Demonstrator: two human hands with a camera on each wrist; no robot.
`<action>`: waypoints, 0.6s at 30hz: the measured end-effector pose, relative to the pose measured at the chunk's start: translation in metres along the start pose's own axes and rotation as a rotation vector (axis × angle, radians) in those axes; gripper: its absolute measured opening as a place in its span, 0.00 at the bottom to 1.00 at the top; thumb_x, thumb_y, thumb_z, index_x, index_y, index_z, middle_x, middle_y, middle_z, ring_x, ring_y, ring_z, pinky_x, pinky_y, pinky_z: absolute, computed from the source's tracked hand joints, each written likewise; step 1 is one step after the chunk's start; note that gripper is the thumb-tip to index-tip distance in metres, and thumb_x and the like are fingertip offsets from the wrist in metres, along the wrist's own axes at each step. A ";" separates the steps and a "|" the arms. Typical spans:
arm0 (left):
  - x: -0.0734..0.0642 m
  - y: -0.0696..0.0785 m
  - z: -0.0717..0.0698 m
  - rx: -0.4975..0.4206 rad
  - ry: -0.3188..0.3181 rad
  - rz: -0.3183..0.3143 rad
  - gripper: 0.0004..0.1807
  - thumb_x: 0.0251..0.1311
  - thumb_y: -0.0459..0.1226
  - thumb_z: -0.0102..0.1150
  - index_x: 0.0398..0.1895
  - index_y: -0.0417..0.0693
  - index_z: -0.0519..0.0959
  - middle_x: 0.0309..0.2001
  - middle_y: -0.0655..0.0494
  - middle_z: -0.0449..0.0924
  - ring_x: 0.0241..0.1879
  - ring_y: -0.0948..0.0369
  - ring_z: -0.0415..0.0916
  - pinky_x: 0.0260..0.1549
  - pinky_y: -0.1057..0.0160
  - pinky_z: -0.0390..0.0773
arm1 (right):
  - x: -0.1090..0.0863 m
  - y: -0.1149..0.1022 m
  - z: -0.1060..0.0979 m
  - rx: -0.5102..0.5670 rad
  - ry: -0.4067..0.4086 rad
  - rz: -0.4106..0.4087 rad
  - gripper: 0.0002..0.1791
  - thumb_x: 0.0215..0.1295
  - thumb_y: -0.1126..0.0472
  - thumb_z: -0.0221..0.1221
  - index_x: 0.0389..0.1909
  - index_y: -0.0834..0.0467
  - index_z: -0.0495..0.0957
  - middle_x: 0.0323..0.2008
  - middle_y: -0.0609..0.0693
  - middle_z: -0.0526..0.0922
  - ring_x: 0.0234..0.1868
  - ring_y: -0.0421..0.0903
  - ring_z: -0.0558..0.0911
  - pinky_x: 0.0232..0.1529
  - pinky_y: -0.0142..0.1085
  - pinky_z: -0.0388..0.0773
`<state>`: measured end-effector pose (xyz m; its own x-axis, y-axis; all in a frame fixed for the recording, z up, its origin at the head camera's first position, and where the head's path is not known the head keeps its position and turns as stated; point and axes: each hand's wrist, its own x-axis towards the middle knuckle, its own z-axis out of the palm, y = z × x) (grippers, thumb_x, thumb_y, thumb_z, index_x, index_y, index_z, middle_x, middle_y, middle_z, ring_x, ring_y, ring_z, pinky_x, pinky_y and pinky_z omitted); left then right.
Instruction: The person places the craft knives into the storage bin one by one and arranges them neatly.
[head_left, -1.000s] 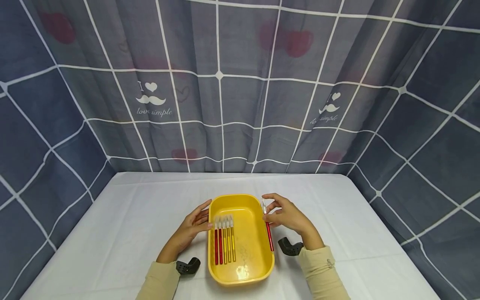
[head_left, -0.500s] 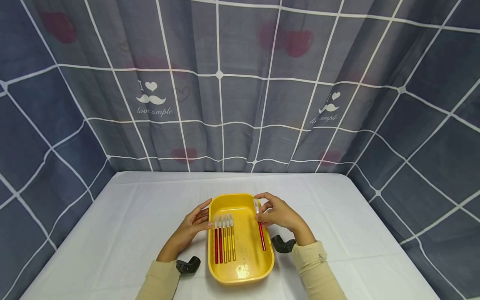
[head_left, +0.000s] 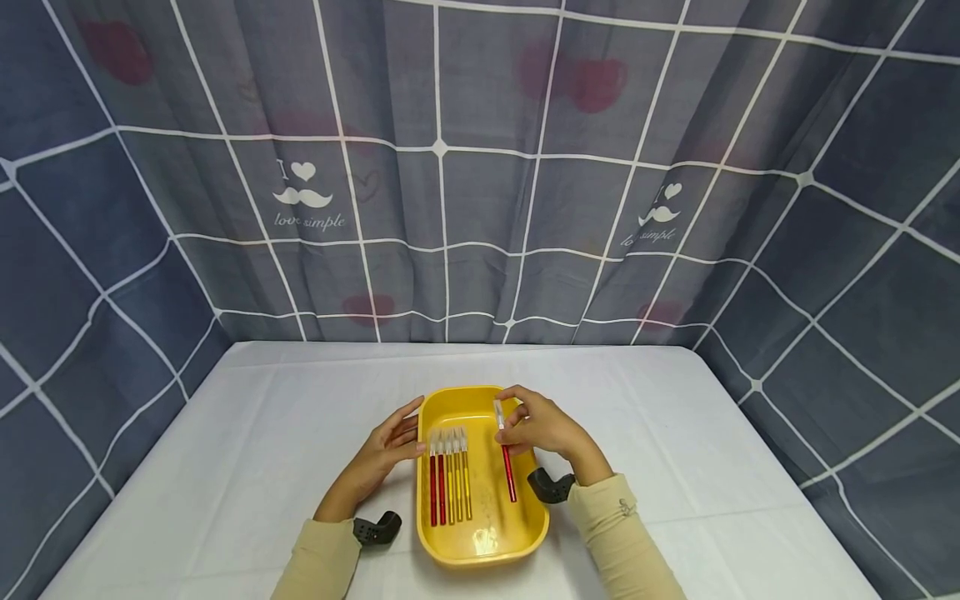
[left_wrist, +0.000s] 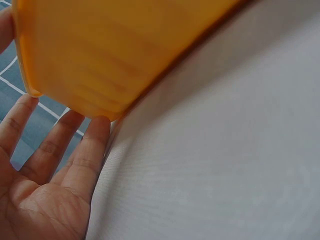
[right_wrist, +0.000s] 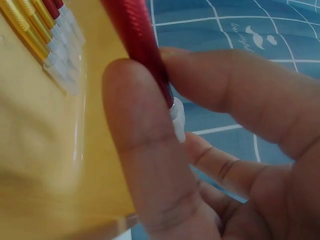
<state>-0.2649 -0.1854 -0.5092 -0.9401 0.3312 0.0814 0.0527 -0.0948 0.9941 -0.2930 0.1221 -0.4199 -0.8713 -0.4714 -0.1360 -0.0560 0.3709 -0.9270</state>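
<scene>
My right hand (head_left: 546,427) pinches a red craft knife (head_left: 509,473) between thumb and fingers, over the right side of a yellow tray (head_left: 487,554). The knife has a clear cap at its far end and slants slightly, handle toward me. In the right wrist view its knurled red handle (right_wrist: 137,35) runs between thumb and index finger. My left hand (head_left: 377,462) holds the tray's left side, thumb at the rim and fingers spread along the outer wall (left_wrist: 100,95). Inside the tray, at left, red craft knives (head_left: 437,492) and gold craft knives (head_left: 459,492) lie in a row, capped ends away from me.
The tray stands on a table with a white cloth (head_left: 300,433). A grey checked curtain (head_left: 480,200) encloses the back and sides. Each wrist wears a black camera mount (head_left: 377,530).
My right hand has carried the red craft knife leftward, from the tray's right rim to above its inside. My left hand and the row of craft knives stay put.
</scene>
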 end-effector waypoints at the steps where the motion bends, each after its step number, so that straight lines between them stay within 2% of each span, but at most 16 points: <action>1: 0.000 0.000 0.000 -0.001 -0.001 0.000 0.48 0.68 0.31 0.66 0.88 0.38 0.52 0.78 0.25 0.59 0.72 0.39 0.67 0.60 0.66 0.79 | 0.001 -0.001 0.001 -0.003 -0.001 0.006 0.37 0.65 0.75 0.70 0.74 0.72 0.67 0.32 0.55 0.78 0.30 0.46 0.88 0.38 0.45 0.91; 8: 0.000 0.000 0.000 -0.001 0.004 -0.004 0.48 0.68 0.30 0.66 0.88 0.39 0.52 0.79 0.25 0.59 0.73 0.38 0.67 0.60 0.67 0.78 | 0.007 -0.005 0.007 -0.012 0.006 0.061 0.35 0.64 0.77 0.70 0.71 0.71 0.69 0.31 0.54 0.75 0.29 0.46 0.87 0.38 0.44 0.91; 18: 0.000 0.001 0.000 -0.007 0.009 -0.007 0.48 0.67 0.30 0.66 0.87 0.38 0.53 0.78 0.25 0.60 0.72 0.39 0.67 0.59 0.67 0.78 | 0.019 -0.008 0.017 -0.019 -0.014 0.102 0.34 0.64 0.77 0.70 0.70 0.69 0.70 0.35 0.57 0.78 0.29 0.48 0.87 0.40 0.47 0.91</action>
<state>-0.2651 -0.1850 -0.5084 -0.9435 0.3232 0.0734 0.0435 -0.0987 0.9942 -0.3012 0.0968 -0.4213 -0.8659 -0.4420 -0.2341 0.0232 0.4321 -0.9015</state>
